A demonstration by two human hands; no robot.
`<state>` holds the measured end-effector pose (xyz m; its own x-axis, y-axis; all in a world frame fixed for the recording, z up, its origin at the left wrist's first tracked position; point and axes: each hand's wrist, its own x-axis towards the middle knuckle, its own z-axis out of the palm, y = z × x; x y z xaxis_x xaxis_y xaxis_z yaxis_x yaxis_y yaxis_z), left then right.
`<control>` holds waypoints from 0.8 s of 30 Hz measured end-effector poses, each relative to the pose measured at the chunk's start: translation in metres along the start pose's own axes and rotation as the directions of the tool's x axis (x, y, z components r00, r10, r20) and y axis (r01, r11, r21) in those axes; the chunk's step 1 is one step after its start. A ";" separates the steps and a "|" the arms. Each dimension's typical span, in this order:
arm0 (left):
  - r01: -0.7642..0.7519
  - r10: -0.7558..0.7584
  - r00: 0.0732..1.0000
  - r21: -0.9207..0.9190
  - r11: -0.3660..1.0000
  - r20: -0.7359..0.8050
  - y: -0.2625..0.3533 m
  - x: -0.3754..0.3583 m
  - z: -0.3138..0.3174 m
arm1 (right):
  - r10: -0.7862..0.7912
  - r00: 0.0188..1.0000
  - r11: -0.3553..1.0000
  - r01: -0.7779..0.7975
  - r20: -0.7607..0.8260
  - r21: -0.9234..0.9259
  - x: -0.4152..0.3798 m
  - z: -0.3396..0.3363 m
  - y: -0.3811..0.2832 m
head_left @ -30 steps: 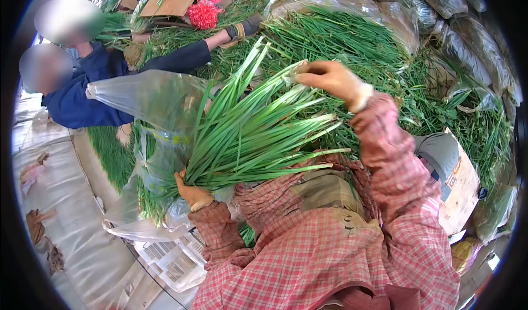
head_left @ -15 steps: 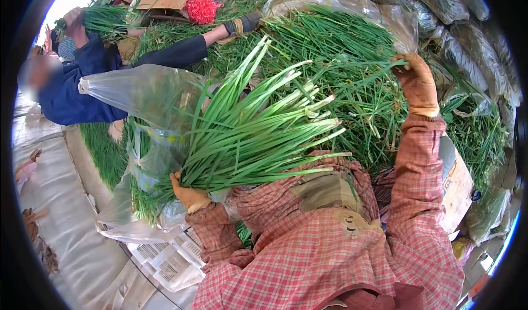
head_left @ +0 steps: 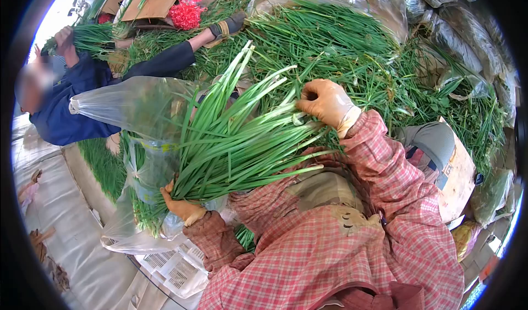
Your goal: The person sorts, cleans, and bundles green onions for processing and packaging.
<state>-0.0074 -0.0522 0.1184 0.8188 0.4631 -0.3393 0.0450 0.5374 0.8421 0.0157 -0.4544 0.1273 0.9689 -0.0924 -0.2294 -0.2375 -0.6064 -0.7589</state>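
Observation:
A large bunch of long green stalks (head_left: 236,145) with pale ends lies across the front of my body, its pale ends toward the right. My left hand (head_left: 184,204), in a tan glove, is wrapped round the leafy end of the bunch at the lower left. At the pale ends, my right hand (head_left: 329,102), also gloved, has thumb and fingers pinched on the stalks. Clear plastic bags (head_left: 132,104) with greens inside touch the bunch on the left.
A co-worker in dark blue (head_left: 82,101) sits at the upper left, one leg stretched toward a loose pile of greens (head_left: 330,27). Red plastic string (head_left: 187,14) lies behind. Filled bags (head_left: 462,40) line the upper right. Printed paper (head_left: 175,269) lies at lower left.
My right hand has moved left and down from the pile, where it held a few stalks, to the pale ends of the bunch. My left hand keeps its hold, shifted slightly.

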 end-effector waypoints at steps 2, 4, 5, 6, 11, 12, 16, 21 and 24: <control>0.012 -0.010 0.999 0.038 0.999 -0.045 0.001 -0.003 0.006 | -0.046 0.989 0.998 0.037 -0.142 -0.060 -0.004 0.003 0.015; -0.013 0.017 0.999 0.070 0.997 -0.048 -0.002 -0.002 0.004 | -0.137 0.928 0.984 0.087 -0.346 -0.156 -0.010 -0.005 0.026; -0.045 0.048 0.998 0.082 0.996 -0.027 -0.006 0.002 -0.003 | -0.190 0.868 0.971 0.098 -0.459 -0.217 -0.009 -0.014 0.039; -0.079 0.081 0.997 0.092 0.993 -0.009 -0.007 0.005 -0.007 | -0.142 0.851 0.983 0.060 -0.506 -0.175 -0.010 -0.027 0.049; -0.066 0.059 0.997 0.149 0.987 0.053 -0.010 0.019 -0.024 | 0.071 0.807 0.787 -0.406 -0.587 -0.464 0.001 -0.075 0.146; -0.088 0.068 0.991 0.191 0.978 0.112 -0.013 0.026 -0.032 | 0.156 0.854 0.754 -0.428 -0.497 -0.499 0.006 -0.082 0.161; 0.034 -0.034 0.999 -0.004 0.999 -0.011 -0.011 0.017 -0.004 | -0.040 0.981 0.991 0.063 -0.192 0.114 0.039 -0.077 0.082; 0.136 -0.099 0.970 -0.159 0.978 0.220 -0.010 0.029 -0.017 | -0.331 0.931 0.879 0.244 0.154 0.409 0.085 -0.014 -0.010; 0.061 -0.060 0.998 -0.038 0.997 0.019 -0.009 0.019 -0.003 | -0.133 0.959 0.685 -0.093 0.250 0.722 0.079 -0.028 -0.015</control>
<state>0.0055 -0.0462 0.1029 0.8254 0.4162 -0.3815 0.0733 0.5910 0.8033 0.0980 -0.4747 0.1380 0.9437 0.1889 -0.2716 -0.3030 0.1636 -0.9388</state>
